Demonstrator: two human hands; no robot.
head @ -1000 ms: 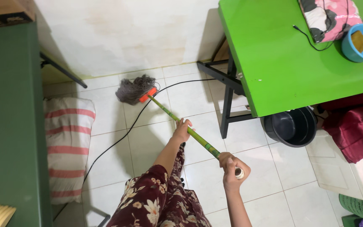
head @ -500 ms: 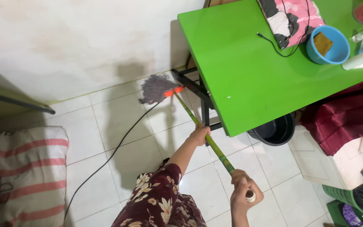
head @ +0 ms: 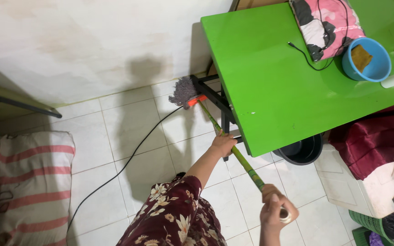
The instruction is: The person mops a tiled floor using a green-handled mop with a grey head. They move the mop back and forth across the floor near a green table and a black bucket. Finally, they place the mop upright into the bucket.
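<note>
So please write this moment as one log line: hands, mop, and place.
left hand: grips mop handle mid-shaft | right hand: grips handle top | mop head: on tiled floor, beside green table leg

open tiles (head: 128, 132) left | green table (head: 274, 82) legs (head: 225, 119) block right

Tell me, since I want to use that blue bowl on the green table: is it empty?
Not empty. The blue bowl stands upright on the green table with a brownish-yellow piece, perhaps a sponge or cloth, inside it.

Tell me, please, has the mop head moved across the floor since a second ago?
Yes. The mop head has swept from the open tiles over to the black table leg, now touching the frame under the green table.
</note>
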